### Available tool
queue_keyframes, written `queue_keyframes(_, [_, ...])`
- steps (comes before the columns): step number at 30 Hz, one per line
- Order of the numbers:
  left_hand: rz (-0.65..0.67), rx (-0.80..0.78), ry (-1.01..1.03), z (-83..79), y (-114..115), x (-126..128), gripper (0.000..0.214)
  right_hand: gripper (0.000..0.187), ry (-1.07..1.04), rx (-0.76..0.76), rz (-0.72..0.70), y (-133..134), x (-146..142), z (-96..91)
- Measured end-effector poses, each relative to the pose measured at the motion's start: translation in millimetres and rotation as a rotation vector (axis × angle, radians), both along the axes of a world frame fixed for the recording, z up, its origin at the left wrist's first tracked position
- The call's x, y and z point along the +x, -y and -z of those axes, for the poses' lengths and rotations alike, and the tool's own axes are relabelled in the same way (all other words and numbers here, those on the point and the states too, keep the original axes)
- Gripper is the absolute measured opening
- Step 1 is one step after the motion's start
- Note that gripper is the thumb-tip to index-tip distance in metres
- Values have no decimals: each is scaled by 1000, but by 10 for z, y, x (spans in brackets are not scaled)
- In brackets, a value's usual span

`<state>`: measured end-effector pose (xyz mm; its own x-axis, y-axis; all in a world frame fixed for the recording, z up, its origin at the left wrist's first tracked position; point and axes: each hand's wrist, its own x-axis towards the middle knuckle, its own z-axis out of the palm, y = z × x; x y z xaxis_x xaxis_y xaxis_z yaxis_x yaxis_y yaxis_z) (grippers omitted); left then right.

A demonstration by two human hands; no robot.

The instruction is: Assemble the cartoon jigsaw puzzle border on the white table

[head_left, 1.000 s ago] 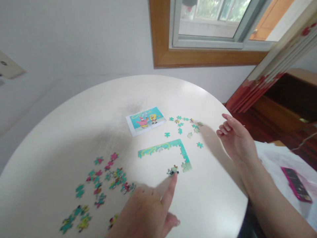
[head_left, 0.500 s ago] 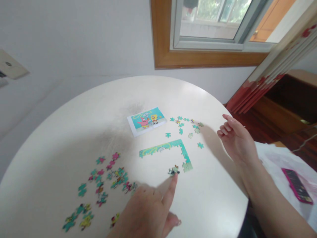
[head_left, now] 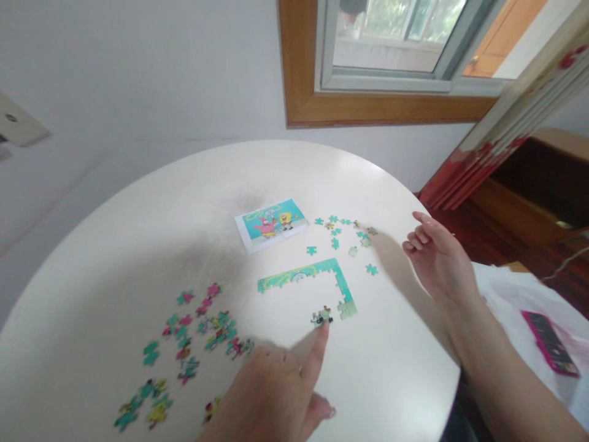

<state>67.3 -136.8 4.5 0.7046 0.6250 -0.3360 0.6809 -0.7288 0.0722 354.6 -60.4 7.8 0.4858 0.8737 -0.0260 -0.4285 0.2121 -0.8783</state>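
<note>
My left hand [head_left: 278, 393] reaches in from the bottom with its index finger stretched out. That fingertip touches a small cluster of joined jigsaw pieces [head_left: 322, 317], pale green with dark and brown marks. The thumb is held apart from the finger. Just beyond lies a joined puzzle border [head_left: 338, 279], teal along the top and right, pale green at its lower corner. A narrow gap separates the cluster from that corner. My right hand [head_left: 437, 258] hovers near the table's right edge, palm turned up, index finger extended and the others loosely curled, holding nothing.
A SpongeBob picture card [head_left: 271, 226] lies behind the border. Loose teal pieces [head_left: 335, 244] are scattered right of it. Many mixed pieces [head_left: 219, 328] spread over the left side of the round white table [head_left: 138, 245]. A pink-cased phone [head_left: 550, 344] rests at the right.
</note>
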Motion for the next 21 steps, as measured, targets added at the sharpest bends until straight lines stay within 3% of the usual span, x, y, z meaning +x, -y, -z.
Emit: queue_keyframes(21, [3,-2,-13,11,-1,4,82,19,13,-1,-9,5,3,7])
